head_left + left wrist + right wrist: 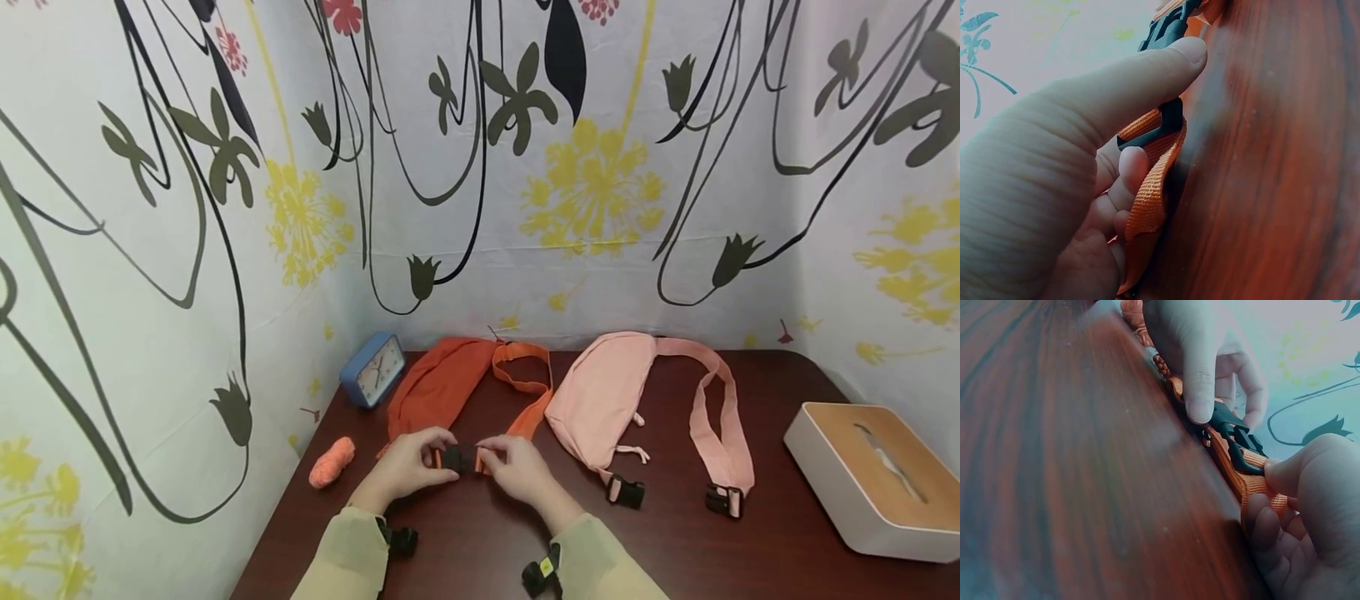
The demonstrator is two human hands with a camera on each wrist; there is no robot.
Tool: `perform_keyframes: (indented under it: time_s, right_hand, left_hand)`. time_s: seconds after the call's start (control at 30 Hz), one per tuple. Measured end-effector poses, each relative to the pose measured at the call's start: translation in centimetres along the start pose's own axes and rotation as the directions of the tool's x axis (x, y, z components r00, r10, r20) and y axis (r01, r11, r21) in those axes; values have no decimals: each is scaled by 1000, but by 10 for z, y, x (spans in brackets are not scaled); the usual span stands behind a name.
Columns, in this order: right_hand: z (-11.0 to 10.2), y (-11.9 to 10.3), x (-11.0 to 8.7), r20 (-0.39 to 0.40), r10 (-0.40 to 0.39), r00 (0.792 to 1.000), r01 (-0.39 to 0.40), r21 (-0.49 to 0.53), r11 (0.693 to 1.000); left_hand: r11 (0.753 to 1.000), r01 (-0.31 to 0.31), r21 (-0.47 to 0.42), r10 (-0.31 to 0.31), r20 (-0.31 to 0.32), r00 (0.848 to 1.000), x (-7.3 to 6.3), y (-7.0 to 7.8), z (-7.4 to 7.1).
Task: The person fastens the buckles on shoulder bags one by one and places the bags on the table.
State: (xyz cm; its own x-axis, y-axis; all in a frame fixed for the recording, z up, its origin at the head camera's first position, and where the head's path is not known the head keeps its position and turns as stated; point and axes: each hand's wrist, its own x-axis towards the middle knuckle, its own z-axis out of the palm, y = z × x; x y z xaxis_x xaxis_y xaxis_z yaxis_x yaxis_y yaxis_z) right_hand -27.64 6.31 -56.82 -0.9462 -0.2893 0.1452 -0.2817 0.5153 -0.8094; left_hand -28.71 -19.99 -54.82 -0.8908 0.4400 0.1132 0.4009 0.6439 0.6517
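Note:
An orange waist bag (438,383) lies at the back left of the table, its strap (531,421) running forward to the hands. My left hand (412,462) pinches one half of its black side-release buckle (453,458) between thumb and fingers. Opposite it, my right hand (521,473) pinches the other half at the orange webbing (1257,482). The right wrist view has the pronged half (1241,456) lined up against the socket half (1227,417); whether they are fully locked is unclear. In the left wrist view the thumb covers part of the buckle (1169,28).
A pink waist bag (607,392) lies to the right, its buckle halves (625,492) apart. A blue alarm clock (375,369) and an orange yarn skein (332,462) are at the left. At the right edge stands a tissue box (862,483). Patterned cloth (480,283) hangs behind.

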Motion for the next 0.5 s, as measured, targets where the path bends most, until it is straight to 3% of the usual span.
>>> perform_keyframes:
  time_s: [0.5]
  right_hand:
    - [3, -2, 1, 11, -32, 999, 32, -36, 999]
  left_hand:
    - [999, -31, 30, 31, 8, 999, 2, -3, 3]
